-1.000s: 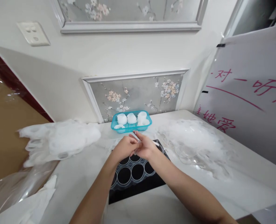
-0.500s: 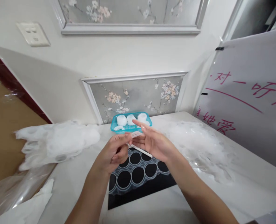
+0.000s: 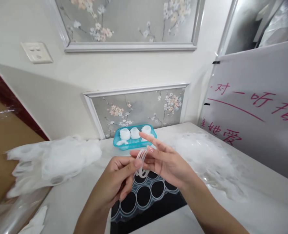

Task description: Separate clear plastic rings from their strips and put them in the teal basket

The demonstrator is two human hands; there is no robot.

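Observation:
Several thin translucent white rings (image 3: 141, 157) are bunched together between my hands, above the dark mat. My left hand (image 3: 118, 177) pinches them at their left side, its thumb on top and its fingers curled below. From the right, my right hand (image 3: 167, 161) grips the bunch with its fingertips, one finger stretched out past it towards the basket. Below lies a clear sheet with round cut-outs (image 3: 151, 199), flat on a black mat (image 3: 156, 216); my hands cover its upper part.
At the wall stands a blue basket (image 3: 124, 147) with bundled white rings (image 3: 125, 134). A heap of white ring-holed sheets (image 3: 61, 159) lies left, a pile of clear plastic scraps (image 3: 207, 159) right. A whiteboard (image 3: 256, 130) with red writing borders the table's right side.
The ring bunch has turned from nearly flat to upright, its loops now facing sideways. My right fingers have closed in on it. The camera view has tilted up a little.

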